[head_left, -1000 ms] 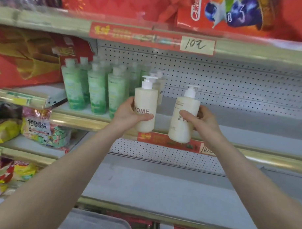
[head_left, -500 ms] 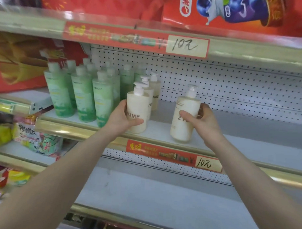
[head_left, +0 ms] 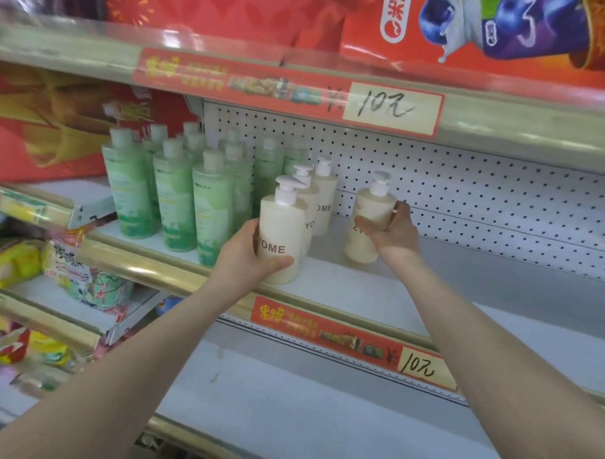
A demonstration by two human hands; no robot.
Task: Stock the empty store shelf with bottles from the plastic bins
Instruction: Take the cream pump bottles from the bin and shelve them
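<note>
On shelf [head_left: 360, 293], left hand [head_left: 245, 258] tight around front bottle [head_left: 282, 225], right hand [head_left: 393, 234] tight around rightmost bottle [head_left: 372, 207]

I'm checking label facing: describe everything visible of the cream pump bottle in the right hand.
The cream pump bottle is a smooth, matte, plastic-looking cylinder with rounded shoulders and a white pump head. It leans slightly, base at the shelf, right of the other cream bottles. The right hand grips its middle, fingers covering most of the brown lettering.
</note>
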